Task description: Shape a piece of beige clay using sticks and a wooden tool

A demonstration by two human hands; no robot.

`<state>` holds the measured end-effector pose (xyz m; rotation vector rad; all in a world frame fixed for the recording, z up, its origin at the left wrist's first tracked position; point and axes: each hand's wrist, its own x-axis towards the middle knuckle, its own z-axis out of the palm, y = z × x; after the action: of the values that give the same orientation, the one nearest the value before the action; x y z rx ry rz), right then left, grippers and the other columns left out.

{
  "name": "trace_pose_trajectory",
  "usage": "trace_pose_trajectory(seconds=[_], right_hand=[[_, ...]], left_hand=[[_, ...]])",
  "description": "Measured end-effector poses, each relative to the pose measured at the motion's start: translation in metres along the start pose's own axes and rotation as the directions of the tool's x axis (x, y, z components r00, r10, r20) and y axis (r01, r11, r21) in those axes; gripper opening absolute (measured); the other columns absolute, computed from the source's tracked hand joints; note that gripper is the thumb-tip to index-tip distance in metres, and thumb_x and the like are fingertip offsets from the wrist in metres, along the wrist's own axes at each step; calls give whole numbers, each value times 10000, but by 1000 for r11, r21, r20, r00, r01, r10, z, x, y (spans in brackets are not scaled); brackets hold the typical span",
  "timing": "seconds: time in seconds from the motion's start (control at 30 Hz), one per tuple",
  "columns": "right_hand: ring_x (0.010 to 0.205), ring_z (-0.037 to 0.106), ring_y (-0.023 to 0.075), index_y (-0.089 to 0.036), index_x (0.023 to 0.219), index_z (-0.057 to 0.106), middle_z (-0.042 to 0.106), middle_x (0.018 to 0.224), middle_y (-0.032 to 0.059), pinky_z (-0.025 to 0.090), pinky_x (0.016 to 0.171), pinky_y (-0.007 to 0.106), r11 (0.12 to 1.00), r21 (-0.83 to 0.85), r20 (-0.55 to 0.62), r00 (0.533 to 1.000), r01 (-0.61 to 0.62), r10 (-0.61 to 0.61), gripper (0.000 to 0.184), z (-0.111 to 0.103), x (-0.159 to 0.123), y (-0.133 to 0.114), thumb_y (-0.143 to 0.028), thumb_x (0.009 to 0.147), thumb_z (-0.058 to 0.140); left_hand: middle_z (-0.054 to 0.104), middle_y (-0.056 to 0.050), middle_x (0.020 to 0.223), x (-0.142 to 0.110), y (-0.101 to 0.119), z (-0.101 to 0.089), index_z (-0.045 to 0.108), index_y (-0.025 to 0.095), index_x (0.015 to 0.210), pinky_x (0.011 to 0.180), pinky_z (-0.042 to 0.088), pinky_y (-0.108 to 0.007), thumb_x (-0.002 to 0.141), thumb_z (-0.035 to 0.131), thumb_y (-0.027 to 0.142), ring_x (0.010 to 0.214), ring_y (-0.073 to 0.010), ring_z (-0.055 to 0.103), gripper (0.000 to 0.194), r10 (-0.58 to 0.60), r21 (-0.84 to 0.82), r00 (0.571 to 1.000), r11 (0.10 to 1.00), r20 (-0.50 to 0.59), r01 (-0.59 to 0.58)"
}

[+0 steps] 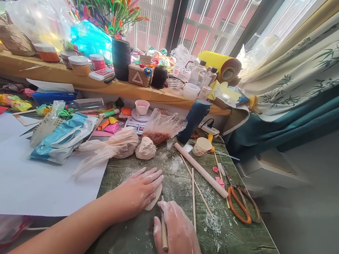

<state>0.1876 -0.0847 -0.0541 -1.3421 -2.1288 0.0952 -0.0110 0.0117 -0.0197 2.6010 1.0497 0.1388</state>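
My left hand lies with fingers stretched out over a flat, off-white piece of clay, which shows at its right edge. In my right hand, closed, is a wooden-handled tool; its dark thin tip points at the clay's right edge. Whether the tip touches the clay I cannot tell. White powder coats both hands. Beyond them sits a lump of clay, beside a crumpled plastic bag. A pale rolling pin lies to the right, near thin wooden sticks.
Orange-handled scissors lie by the table's right edge. A paper cup, a dark blue bottle and a kitchen scale bearing another cup stand farther back. White paper and a blue packet are at left.
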Motion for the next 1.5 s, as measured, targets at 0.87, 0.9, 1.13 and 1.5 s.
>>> trace_pose_trajectory(seconds=[0.87,0.9,1.13,1.5], right_hand=[[637,555,191,-247,861,490,581,766,13,381,603,305,992,35,48,991,119,-121,76,3,13,-10,-196,918,498],[636,555,192,-246,858,488,582,765,14,379,603,308,991,29,51,990,131,-132,74,3,13,-10,-196,911,501],[656,574,202,-247,853,498,611,781,14,388,613,318,982,2,111,976,188,-187,118,5,8,-12,-300,890,597],[582,557,188,-244,866,528,589,681,-4,375,568,309,955,170,41,966,244,-254,161,0,6,-10,-357,979,538]], left_hand=[[415,-87,1623,1,-4,6,384,239,1557,1237,259,-472,1020,432,250,1509,-276,356,540,40,20,998,999,-57,-39],[418,-87,1622,1,-4,6,383,238,1557,1236,260,-470,1018,433,247,1508,-276,359,541,39,23,998,999,-57,-38],[401,-89,1631,1,-1,3,382,233,1557,1236,252,-484,1028,427,252,1510,-283,351,531,18,26,1000,999,-20,-18],[340,-82,1660,1,-1,0,356,226,1578,1249,218,-514,1027,430,244,1539,-287,284,557,-9,-45,1000,999,22,10]])
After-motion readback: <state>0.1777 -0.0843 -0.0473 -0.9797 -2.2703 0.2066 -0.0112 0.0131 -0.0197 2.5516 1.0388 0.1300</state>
